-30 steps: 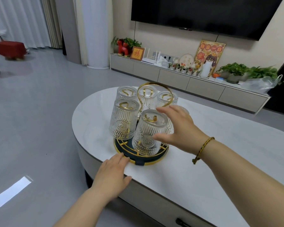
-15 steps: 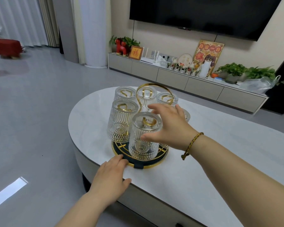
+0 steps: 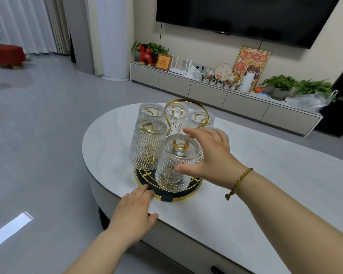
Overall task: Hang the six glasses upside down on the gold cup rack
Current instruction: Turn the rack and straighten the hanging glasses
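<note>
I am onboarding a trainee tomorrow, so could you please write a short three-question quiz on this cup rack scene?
1. True or false: the left hand lies flat on the white table, fingertips at the base of the gold cup rack.
2. Which way up are the glasses on the rack? A) mouth up B) mouth down C) on their sides
3. Fill in: the right hand is spread beside the ______ glass.

Key: 1 true. 2 B. 3 nearest (front); whether its grip actually touches the glass cannot be told.

Glasses [image 3: 177, 161] on rack [image 3: 167, 191], on table [image 3: 265, 175].
</note>
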A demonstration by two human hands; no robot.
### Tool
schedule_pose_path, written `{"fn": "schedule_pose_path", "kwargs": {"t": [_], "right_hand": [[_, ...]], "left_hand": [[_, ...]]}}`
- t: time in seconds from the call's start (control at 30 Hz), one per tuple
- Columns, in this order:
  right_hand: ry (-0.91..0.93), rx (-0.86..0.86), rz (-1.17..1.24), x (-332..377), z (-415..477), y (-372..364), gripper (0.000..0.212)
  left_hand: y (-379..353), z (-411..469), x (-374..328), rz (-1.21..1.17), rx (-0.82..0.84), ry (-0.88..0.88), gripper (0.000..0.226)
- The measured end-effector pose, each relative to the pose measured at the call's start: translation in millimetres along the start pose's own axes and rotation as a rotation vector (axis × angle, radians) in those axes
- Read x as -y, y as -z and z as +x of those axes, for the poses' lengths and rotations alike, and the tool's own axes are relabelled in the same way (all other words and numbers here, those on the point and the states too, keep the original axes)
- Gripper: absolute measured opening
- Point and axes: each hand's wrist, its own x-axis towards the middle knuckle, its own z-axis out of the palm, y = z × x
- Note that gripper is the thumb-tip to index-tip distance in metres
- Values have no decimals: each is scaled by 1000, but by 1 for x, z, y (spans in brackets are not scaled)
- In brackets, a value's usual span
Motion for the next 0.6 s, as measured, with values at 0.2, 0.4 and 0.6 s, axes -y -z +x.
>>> {"fn": "schedule_pose_path", "kwargs": {"t": [0.2, 0.4, 0.6], "right_hand": [[11, -116, 117, -13, -11, 10, 71], [-174, -419, 305, -47, -18, 14, 46], [-291, -236, 356, -58, 0, 4, 77]], "left_hand": [[2, 0, 1, -21, -11, -3, 53], [1, 1, 3, -22, -25, 2, 60], [-2, 4, 4, -13, -4, 2, 62]]}}
